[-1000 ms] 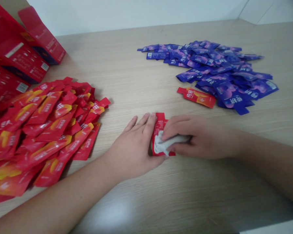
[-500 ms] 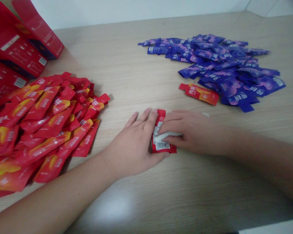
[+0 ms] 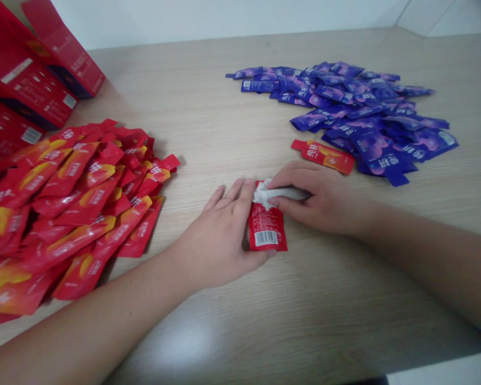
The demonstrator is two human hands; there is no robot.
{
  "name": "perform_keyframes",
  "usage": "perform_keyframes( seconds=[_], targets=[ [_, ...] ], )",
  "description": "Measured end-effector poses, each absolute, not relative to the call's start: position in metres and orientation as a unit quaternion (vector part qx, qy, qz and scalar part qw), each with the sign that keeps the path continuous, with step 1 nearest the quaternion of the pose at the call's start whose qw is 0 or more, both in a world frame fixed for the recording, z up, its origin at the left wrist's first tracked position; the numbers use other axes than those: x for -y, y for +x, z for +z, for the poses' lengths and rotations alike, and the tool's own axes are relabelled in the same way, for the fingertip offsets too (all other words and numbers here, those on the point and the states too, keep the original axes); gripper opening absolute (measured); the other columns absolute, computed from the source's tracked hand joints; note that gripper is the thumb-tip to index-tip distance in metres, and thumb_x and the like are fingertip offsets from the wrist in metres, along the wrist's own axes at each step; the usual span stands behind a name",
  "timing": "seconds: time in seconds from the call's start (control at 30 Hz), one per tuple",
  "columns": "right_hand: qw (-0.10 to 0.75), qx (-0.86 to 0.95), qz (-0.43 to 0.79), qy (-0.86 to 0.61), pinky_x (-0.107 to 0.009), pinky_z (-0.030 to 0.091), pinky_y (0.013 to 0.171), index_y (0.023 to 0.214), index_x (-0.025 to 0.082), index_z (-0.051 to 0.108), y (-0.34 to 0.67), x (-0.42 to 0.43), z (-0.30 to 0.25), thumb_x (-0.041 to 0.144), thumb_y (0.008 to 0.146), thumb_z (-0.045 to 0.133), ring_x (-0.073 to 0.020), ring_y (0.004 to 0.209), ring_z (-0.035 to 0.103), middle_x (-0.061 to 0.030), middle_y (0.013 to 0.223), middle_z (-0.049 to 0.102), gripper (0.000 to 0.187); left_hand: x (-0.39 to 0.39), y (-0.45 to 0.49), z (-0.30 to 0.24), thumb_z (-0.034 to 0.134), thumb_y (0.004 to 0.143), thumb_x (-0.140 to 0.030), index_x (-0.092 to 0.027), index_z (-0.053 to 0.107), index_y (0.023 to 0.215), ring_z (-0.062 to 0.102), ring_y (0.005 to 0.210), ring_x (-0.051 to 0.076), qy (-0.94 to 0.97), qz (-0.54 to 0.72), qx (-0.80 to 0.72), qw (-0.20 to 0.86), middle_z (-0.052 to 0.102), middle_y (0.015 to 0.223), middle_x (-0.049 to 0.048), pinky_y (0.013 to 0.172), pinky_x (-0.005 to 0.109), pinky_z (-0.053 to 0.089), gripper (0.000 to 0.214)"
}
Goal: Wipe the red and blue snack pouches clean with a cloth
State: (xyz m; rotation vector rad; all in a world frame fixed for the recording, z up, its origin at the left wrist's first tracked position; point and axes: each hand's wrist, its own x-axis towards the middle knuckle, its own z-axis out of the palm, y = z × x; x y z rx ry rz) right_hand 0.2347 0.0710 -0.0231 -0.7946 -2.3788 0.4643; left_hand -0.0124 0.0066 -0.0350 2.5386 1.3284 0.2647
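Note:
A red foil sachet (image 3: 266,227) lies on the wood-grain table with its back up, showing small print and a white barcode. My left hand (image 3: 216,235) rests flat on the table, its fingers pinning the sachet's left edge. My right hand (image 3: 318,198) pinches a crumpled white cloth or tissue (image 3: 278,193) and presses it on the sachet's upper end. That end is partly hidden by the cloth.
A large heap of red sachets (image 3: 76,214) lies left of my left hand. A heap of purple sachets (image 3: 364,120) lies at the far right, with one red sachet (image 3: 324,156) beside it. Open red cardboard boxes (image 3: 32,69) stand at the upper left.
My right hand and the white cloth have slid up to the sachet's top end, leaving its lower part and barcode uncovered. My left hand has barely moved.

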Motion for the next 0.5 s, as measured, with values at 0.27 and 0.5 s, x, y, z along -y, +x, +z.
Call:
perform_keyframes(
  seconds=[0.27,0.5],
  targets=[
    [0.108,0.911,0.356,-0.176,-0.034,0.056,0.093,0.106,0.025,0.082,0.227,-0.058,-0.005,0.021,0.094,0.078,-0.0214,0.101,0.074,-0.0020,0.104,0.082,0.012,-0.010,-0.012,-0.031,0.076,0.085,-0.067,-0.006,0.022,0.167,0.035,0.162,0.042,0.872,0.095,-0.456,0.150,0.034,0.173,0.0297,0.133,0.060,0.026,0.116],
    [0.112,0.940,0.236,-0.220,-0.042,0.051,0.103,0.102,0.022,0.081,0.217,-0.063,-0.007,0.017,0.095,0.075,-0.0253,0.107,0.071,-0.0049,0.105,0.081,0.010,-0.009,-0.010,-0.030,0.073,0.088,-0.069,-0.008,0.020,0.168,0.034,0.163,0.040,0.870,0.099,-0.458,0.153,0.035,0.173,0.0286,0.133,0.062,0.026,0.114]
  ],
)
